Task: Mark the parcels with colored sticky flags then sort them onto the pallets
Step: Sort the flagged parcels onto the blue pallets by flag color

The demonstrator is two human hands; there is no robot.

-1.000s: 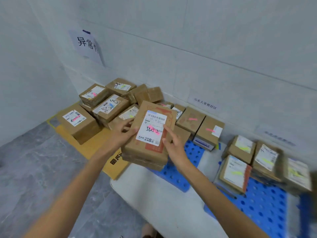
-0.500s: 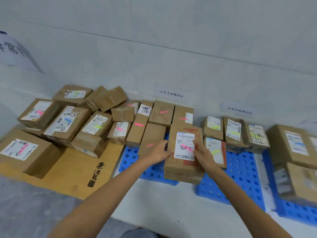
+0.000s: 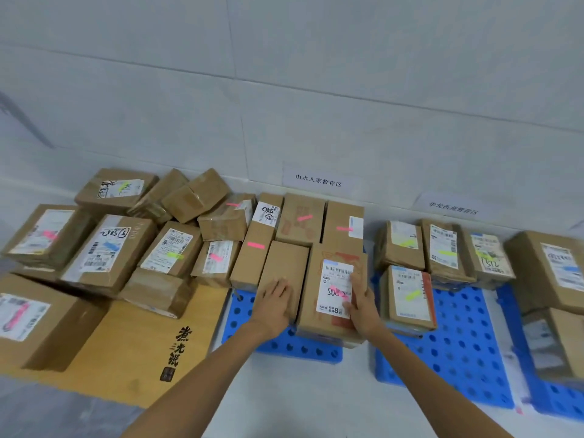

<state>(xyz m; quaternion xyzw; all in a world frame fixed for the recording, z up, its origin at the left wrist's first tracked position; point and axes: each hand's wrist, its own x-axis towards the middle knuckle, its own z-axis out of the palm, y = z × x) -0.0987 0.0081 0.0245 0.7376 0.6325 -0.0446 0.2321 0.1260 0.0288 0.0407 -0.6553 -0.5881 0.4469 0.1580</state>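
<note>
The labelled parcel [image 3: 331, 320], a brown carton with a white shipping label and a pink sticky flag [image 3: 343, 294] across the handwritten number, lies flat at the front right corner of the centre blue pallet [image 3: 284, 347], just below the middle of the frame. The right hand [image 3: 363, 306] rests on the right part of its top face. Its fingers [image 3: 357, 281] lie fairly straight and close together, pointing toward the wall along the right edge of the label, and the thumb crosses the label's lower right corner. The left hand [image 3: 275, 300] lies flat on the plain parcel [image 3: 286, 263] that touches the labelled parcel's left side, with fingers extended and slightly spread. Neither hand is curled round a carton. Further pink-flagged parcels [image 3: 343, 222] stand behind, against the wall, under a paper wall sign [image 3: 318, 181]. The right blue pallet [image 3: 458, 343], set apart from the centre one by a strip of bare floor, carries parcels with yellow-green flags [image 3: 412, 294]. At the left of the frame, a loose heap of cartons [image 3: 110, 248] sits on a brown cardboard sheet [image 3: 142, 343].
</note>
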